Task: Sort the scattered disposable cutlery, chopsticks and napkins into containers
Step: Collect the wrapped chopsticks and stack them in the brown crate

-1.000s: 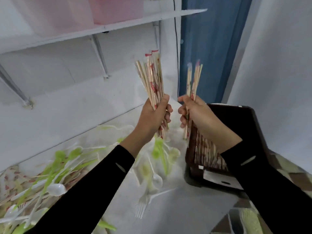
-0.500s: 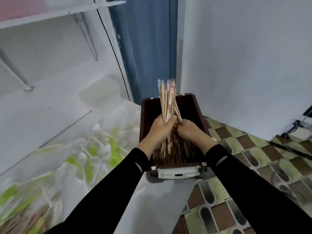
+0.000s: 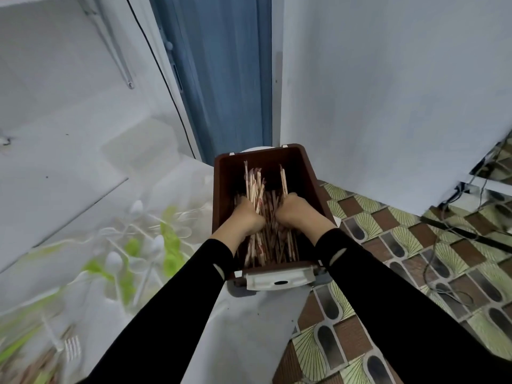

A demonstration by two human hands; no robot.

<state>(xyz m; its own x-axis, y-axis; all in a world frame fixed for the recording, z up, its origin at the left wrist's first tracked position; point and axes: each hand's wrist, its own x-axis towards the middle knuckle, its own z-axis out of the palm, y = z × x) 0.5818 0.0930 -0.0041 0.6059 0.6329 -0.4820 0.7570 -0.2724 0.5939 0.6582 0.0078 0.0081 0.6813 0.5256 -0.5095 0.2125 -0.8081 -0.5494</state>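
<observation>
Brown bin [image 3: 304, 173] holds wrapped chopsticks [image 3: 267, 245]; left hand [image 3: 246, 216] and right hand [image 3: 295, 210] curl fingers [image 3: 243, 203] round bundles jutting beyond them.

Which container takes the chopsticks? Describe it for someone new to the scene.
Below the blue door, at the right edge of the white table, sits a dark brown bin. Unlike the loose white and green cutlery left of it, it holds wrapped chopsticks and has a white latch on its near end.
</observation>
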